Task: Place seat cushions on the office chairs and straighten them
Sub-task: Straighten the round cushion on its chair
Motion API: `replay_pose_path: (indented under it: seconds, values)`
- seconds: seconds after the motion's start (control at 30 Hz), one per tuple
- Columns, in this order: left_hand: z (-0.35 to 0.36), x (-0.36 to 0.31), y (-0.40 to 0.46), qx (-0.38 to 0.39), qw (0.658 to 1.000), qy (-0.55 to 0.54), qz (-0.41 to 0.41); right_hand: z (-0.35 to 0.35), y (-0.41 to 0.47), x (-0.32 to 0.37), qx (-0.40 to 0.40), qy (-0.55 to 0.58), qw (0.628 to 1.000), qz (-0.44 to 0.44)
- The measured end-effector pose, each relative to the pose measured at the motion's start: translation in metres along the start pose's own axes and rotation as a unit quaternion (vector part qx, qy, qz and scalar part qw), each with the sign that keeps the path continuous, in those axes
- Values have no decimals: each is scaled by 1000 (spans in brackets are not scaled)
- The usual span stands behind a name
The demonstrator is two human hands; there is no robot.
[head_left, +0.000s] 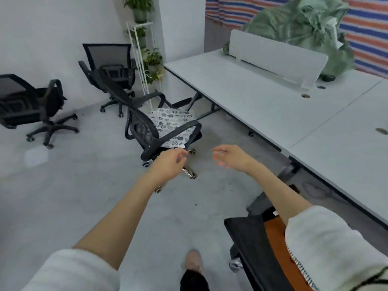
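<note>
Though cushioned, chair [168,127] (beside desk [262,101])

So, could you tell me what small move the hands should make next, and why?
Probably reach forward and take the near edge of the patterned cushion to square it on the chair. Both the left hand and the right hand hover empty just short of it, and the cushion's front edge appears to droop past the seat.
</note>
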State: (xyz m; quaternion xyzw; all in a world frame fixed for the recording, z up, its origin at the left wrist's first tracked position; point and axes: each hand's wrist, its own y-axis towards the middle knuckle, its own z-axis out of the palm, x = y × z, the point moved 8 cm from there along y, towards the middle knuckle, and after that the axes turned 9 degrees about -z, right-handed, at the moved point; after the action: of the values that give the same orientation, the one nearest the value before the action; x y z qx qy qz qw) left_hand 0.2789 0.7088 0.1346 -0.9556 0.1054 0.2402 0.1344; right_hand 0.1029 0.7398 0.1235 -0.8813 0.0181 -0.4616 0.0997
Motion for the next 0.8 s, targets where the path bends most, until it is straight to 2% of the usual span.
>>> replay_pose_path:
  seconds: [0.17,0.4,0.6,0.8]
  values:
    - [-33,18,92,8,1000,15,-19,-15,105,-5,-10,37,999,22]
    - [-87,21,208,-8,999,35,-4,-30,225,-7,-6,49,998,40]
    - [-86,33,317,35,996,79,-6,-33,320,-30,-3,54,996,66]
    - [-75,73,444,80,993,79,-27,-33,447,-39,-3,40,995,91]
